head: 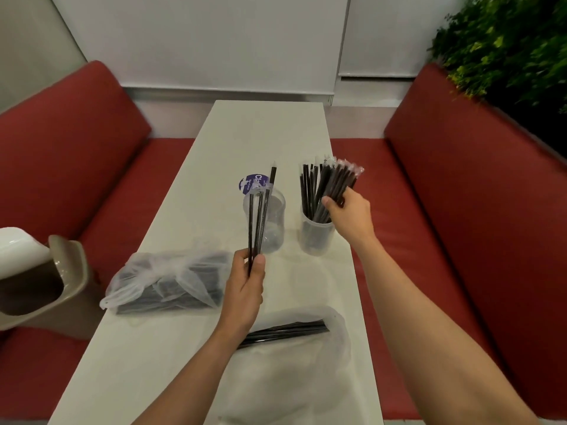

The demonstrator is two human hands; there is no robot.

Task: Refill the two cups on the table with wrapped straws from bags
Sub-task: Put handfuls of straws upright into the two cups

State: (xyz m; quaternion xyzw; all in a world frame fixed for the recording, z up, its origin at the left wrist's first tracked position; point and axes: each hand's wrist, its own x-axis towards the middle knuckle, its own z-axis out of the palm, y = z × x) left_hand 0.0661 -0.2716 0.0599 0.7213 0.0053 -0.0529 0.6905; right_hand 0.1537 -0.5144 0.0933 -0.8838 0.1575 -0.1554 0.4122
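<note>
Red booth seats flank the long white bench (270, 133). Your left hand (245, 289) holds a few black wrapped straws (259, 216) upright, fingers clamped low on them, likely ready for the seemingly empty clear plastic cup (271, 228). Your right hand (349, 216), fingers closed round a thick straw bundle (331, 185), holds it in the second clear cup (316, 240). One translucent plastic bag (165, 283) at left holds many straws; the nearer bag (306, 378) holds few

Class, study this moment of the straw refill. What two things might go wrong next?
The right hand grips a thick bundle leaning in the right cup; that cup might tip. The left hand pinches fanned straws near their bottom ends; some may slip or miss the empty left cup.
</note>
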